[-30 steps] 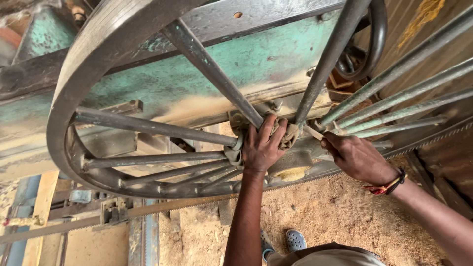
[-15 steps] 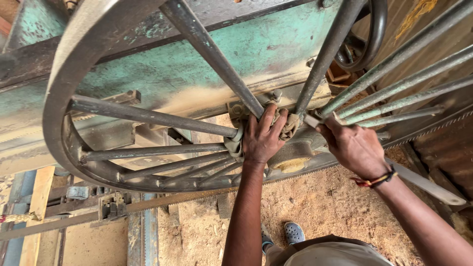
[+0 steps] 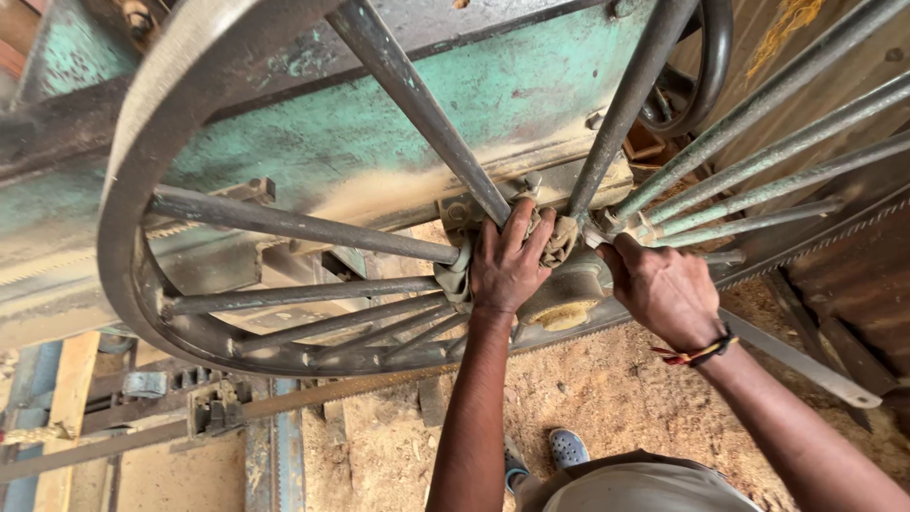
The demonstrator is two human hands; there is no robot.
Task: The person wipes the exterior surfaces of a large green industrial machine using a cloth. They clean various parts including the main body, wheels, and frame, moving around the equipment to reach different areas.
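Rag, a dirty beige cloth, sits bunched against the hub of a large spoked metal wheel, where the spokes meet. The left hand presses on it, fingers curled over the cloth and gripping it. The right hand clasps the hub's far side, fingers bent around a spoke base; whether it holds anything else cannot be told. Sawdust covers the ground below, beside a toothed saw blade.

Spoked wheel before machine body, left hand on cloth at hub, right hand just right, sawdust floor below
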